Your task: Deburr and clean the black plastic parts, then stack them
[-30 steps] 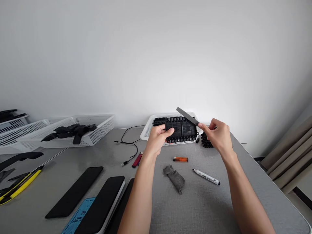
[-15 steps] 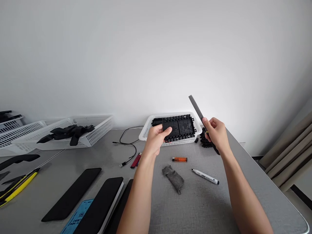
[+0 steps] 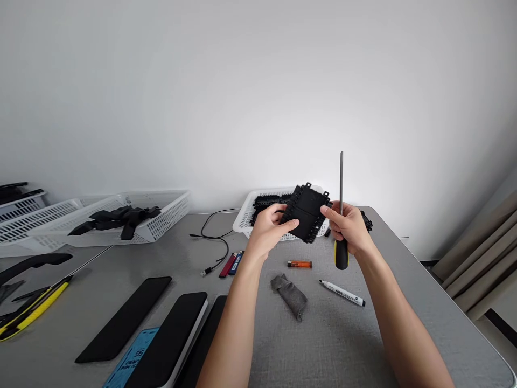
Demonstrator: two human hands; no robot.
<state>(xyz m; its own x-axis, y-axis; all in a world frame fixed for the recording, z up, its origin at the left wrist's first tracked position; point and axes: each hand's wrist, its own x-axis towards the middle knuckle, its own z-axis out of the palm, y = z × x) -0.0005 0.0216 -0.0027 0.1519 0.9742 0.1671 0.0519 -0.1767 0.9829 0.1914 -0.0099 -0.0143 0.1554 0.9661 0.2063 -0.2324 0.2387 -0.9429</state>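
A black ribbed plastic piece is held tilted in front of a white basket. My left hand grips its left side, thumb on the front face. At the piece's upper right edge, the thumb of my right hand presses on it. That hand is also closed round a file-like tool, with a black and yellow handle pointing down and a grey metal blade standing upright. More black pieces lie in the basket. Another black piece on the table is partly hidden behind my right hand.
An orange lighter, a grey cloth and a white marker lie on the grey table. Further left are a black cable, red and blue items, flat black pads, a yellow-black tool and white baskets.
The black piece has been turned and tilted. My right hand has moved left to touch it, and its tool has swung from slanted to upright. Both blue and red items now show beside my left arm.
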